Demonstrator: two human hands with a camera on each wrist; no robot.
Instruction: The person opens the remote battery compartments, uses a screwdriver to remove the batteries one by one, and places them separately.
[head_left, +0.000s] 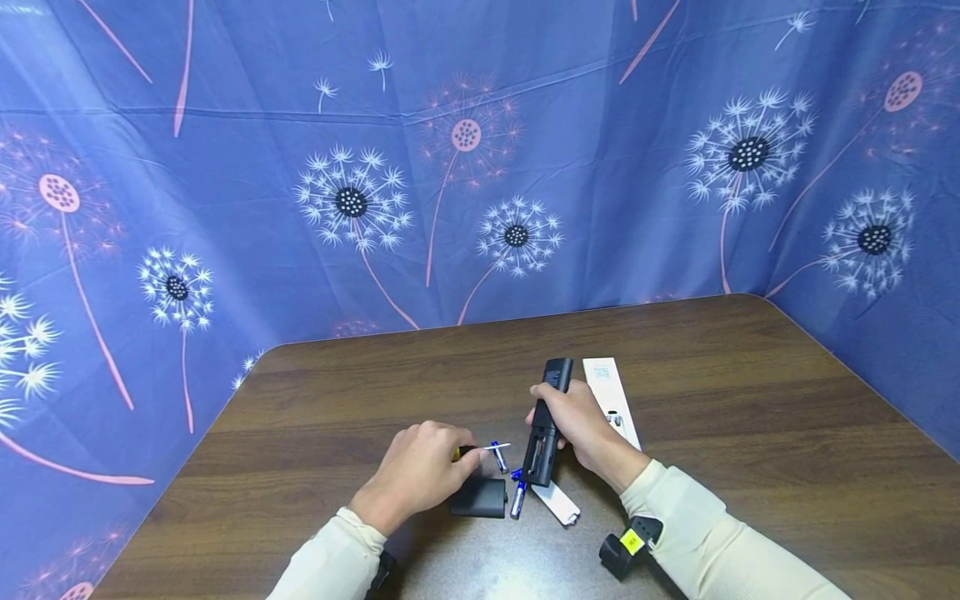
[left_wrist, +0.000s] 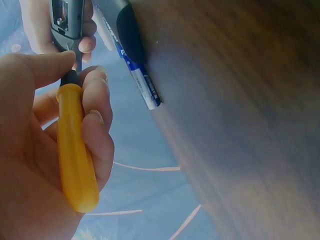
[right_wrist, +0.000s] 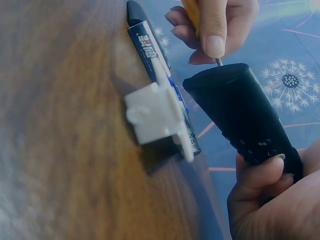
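Note:
My left hand point(head_left: 420, 467) grips a screwdriver point(left_wrist: 77, 145) with a yellow handle, its thumb and fingers round the handle and its dark collar. The thin metal shaft points right, toward a black remote control point(head_left: 557, 375). My right hand point(head_left: 581, 425) holds this remote tilted above the table, back side up, thumb across it. Its battery compartment point(head_left: 538, 454) is uncovered at the lower end. Below the remote lie blue-and-white batteries point(head_left: 517, 498) and a white plastic cover point(head_left: 557, 503) with small clips. A flat black rectangular piece point(head_left: 477, 498) lies beside my left hand.
Another battery point(head_left: 500, 458) lies just past the screwdriver shaft. Right of my right hand lies a long white remote point(head_left: 603, 383) with a printed code and metal contacts showing. The wooden table point(head_left: 375, 383) ends at a blue dandelion-print cloth point(head_left: 450, 208) behind.

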